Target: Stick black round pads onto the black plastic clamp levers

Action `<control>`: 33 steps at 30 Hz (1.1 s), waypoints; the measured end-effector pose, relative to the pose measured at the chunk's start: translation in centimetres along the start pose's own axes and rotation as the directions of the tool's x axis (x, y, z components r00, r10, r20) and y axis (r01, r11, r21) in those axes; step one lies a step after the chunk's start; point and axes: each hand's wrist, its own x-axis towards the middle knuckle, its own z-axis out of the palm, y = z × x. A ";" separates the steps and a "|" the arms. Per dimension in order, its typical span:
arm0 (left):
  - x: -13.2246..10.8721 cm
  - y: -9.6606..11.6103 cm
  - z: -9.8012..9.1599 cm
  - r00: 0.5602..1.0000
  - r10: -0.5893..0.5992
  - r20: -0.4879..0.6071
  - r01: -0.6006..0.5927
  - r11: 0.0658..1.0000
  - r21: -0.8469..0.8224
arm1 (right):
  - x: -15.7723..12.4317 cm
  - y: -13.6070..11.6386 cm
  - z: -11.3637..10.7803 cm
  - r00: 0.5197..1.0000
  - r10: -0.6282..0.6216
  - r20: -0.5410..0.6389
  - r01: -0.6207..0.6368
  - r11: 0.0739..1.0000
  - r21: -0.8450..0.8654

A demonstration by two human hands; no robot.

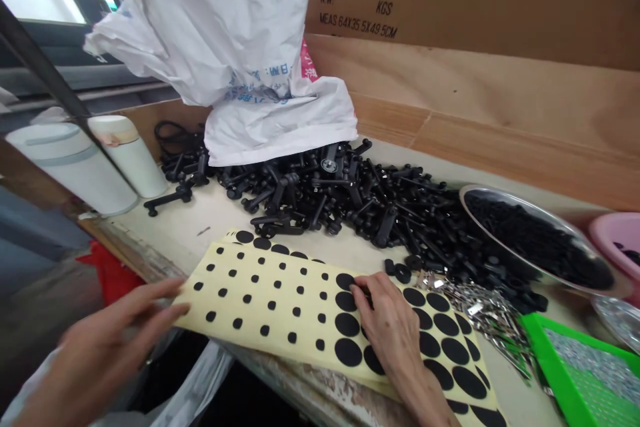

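Observation:
A pale yellow backing sheet (280, 293) covered with black round stickers lies at the table's near edge. The left part carries small dots, the right part large black discs (348, 351). My left hand (107, 347) holds the sheet's left edge, fingers stretched along it. My right hand (393, 330) rests on the sheet among the large discs, fingertips bent and pinching at one disc near the top row. Behind the sheet lies a heap of black plastic handle parts (340, 197).
A white woven sack (240, 47) stands behind the heap. A steel bowl (540, 240) of black rings sits to the right, by a pink basin (617, 240), loose metal clips (480, 313) and a green tray (580, 373). Two white canisters (95, 160) stand at left. Cardboard boxes line the back.

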 end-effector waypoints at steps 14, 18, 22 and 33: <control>-1.0 7.1 18.7 0.512 0.611 0.604 -0.853 0.443 0.276 | -0.2 0.6 0.9 0.998 0.051 0.040 -0.059 0.971 0.233; -1.0 7.2 18.4 0.513 0.626 0.587 -0.850 0.467 0.243 | 0.3 1.0 0.2 0.985 0.093 0.142 -0.150 0.866 0.477; -0.8 7.4 17.8 0.616 0.596 0.515 -0.739 0.664 0.114 | 0.6 1.1 -0.8 0.976 0.104 0.192 -0.207 0.726 0.656; 0.3 9.8 17.3 0.869 0.204 0.451 -0.074 0.954 -0.290 | 0.3 0.8 -0.7 0.948 0.239 0.209 -0.306 0.513 0.802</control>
